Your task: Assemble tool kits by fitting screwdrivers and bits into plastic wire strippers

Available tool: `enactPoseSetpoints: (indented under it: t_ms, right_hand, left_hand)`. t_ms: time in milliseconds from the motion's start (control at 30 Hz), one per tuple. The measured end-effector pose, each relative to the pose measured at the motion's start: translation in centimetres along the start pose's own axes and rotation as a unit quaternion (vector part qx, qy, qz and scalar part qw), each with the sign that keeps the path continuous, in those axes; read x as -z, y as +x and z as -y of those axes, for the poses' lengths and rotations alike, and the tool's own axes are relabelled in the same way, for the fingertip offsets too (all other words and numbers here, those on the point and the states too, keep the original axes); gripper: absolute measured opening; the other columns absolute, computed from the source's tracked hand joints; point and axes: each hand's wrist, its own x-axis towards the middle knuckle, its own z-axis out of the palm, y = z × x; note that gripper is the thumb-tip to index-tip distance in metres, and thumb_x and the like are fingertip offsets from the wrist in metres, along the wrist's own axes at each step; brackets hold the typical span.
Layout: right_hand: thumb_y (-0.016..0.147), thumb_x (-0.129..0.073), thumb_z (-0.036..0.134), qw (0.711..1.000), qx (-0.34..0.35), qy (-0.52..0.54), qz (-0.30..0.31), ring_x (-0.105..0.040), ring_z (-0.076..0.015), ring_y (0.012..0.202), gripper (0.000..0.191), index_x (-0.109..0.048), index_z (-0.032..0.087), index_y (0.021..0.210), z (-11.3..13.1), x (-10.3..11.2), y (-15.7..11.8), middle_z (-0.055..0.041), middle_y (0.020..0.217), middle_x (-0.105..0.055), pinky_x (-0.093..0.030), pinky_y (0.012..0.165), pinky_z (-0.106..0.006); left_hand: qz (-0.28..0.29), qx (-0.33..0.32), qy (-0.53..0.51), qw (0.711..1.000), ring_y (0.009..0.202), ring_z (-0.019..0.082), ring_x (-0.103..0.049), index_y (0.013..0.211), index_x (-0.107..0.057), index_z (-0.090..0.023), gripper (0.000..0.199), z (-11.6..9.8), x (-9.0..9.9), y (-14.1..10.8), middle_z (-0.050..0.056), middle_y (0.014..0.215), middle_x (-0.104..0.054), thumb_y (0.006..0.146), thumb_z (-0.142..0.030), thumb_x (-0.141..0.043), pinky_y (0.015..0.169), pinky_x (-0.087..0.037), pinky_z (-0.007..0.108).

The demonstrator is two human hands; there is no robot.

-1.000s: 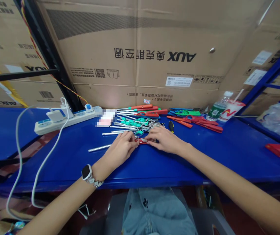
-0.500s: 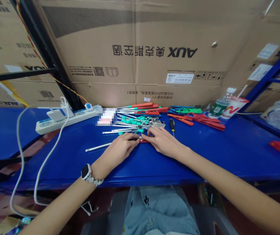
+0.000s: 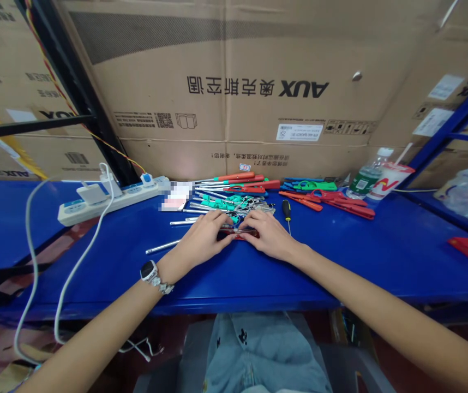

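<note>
Between both hands lies a red plastic handle shell of what looks like a long-nosed lighter, with small parts inside too small to make out. My left hand is closed on its left end, thumb and fingers curled around it. My right hand grips the right end with bent fingers. A metal tube sticks out leftward from behind my left hand. Just beyond my fingers are several metal tubes with teal pieces and thin wires. To the right of my right hand lies a black and yellow screwdriver.
Red and orange handles lie at the back, with red shells and a green shell further right. A bottle and cup stand there. A power strip with white cables is left. Cardboard backs the blue table.
My fingers have shifted on the red shell, which shows more between them now. My left thumb has stretched out along the near side, and the metal tube has moved slightly right.
</note>
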Motion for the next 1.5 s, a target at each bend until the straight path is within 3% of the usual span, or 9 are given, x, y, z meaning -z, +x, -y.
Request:
enactPoseSetpoints:
  t_ms: [200, 433, 633, 833, 1333, 1500]
  right_hand:
    - [0.098, -0.065, 0.023, 0.999, 0.027, -0.021, -0.039, -0.065, -0.0242, 0.103, 0.009, -0.07, 0.018, 0.104, -0.5, -0.2, -0.3, -0.0087, 0.105, -0.074, -0.044, 0.088, -0.039]
    - [0.101, -0.059, 0.02, 0.988, 0.102, -0.051, -0.104, -0.066, -0.0234, 0.098, 0.015, -0.072, 0.016, 0.108, -0.4, 0.0, -0.4, -0.0094, 0.104, -0.075, -0.046, 0.088, -0.039]
    - [0.103, -0.056, 0.022, 0.99, 0.12, -0.04, -0.058, -0.066, -0.0228, 0.1, 0.02, -0.072, 0.017, 0.112, -1.1, 0.8, -0.8, -0.0096, 0.107, -0.075, -0.047, 0.091, -0.041]
    - [0.103, -0.057, 0.022, 0.993, 0.113, -0.037, -0.017, -0.066, -0.0221, 0.1, 0.02, -0.073, 0.018, 0.114, -1.7, 1.2, -1.1, -0.0086, 0.104, -0.074, -0.048, 0.09, -0.04]
    - [0.099, -0.062, 0.021, 0.997, 0.072, 0.019, 0.009, -0.061, -0.0213, 0.097, 0.024, -0.077, 0.024, 0.118, -2.5, 0.8, -0.7, -0.0087, 0.104, -0.065, -0.052, 0.087, -0.04]
    - [0.103, -0.057, 0.025, 0.996, 0.08, -0.006, 0.023, -0.058, -0.0227, 0.101, 0.029, -0.074, 0.026, 0.125, -2.6, 1.1, -1.0, -0.0096, 0.105, -0.063, -0.05, 0.089, -0.042]
  left_hand:
    - [0.004, 0.001, -0.057, 0.998, 0.098, 0.026, -0.064, 0.096, -0.067, -0.018, 0.017, 1.1, -0.4, 1.9, 0.007, 0.101, -0.067, 0.09, -0.033, -0.072, 0.09, -0.052, 0.044]
    - [-0.001, 0.015, -0.172, 0.985, 0.1, 0.023, -0.065, 0.091, -0.067, -0.02, 0.018, 1.4, -1.1, 1.3, 0.007, 0.105, -0.069, 0.09, -0.036, -0.072, 0.095, -0.051, 0.042]
    - [0.04, 0.022, -0.101, 0.994, 0.11, 0.029, -0.063, 0.117, -0.065, -0.021, 0.039, 1.6, -0.5, 0.5, 0.009, 0.119, -0.068, 0.085, -0.04, -0.077, 0.097, -0.05, 0.047]
    - [0.065, 0.004, -0.083, 0.994, 0.106, 0.027, -0.063, 0.109, -0.071, -0.022, 0.025, 1.8, 0.0, 0.4, 0.008, 0.11, -0.069, 0.09, -0.038, -0.072, 0.093, -0.05, 0.045]
    - [0.048, -0.013, -0.048, 0.998, 0.106, 0.027, -0.057, 0.115, -0.074, -0.025, 0.028, 2.1, -0.4, 0.2, 0.008, 0.109, -0.066, 0.093, -0.042, -0.071, 0.095, -0.048, 0.046]
    - [0.051, -0.007, -0.03, 0.998, 0.106, 0.028, -0.057, 0.116, -0.074, -0.024, 0.03, 2.1, -0.6, 0.2, 0.008, 0.11, -0.066, 0.093, -0.042, -0.072, 0.094, -0.048, 0.046]
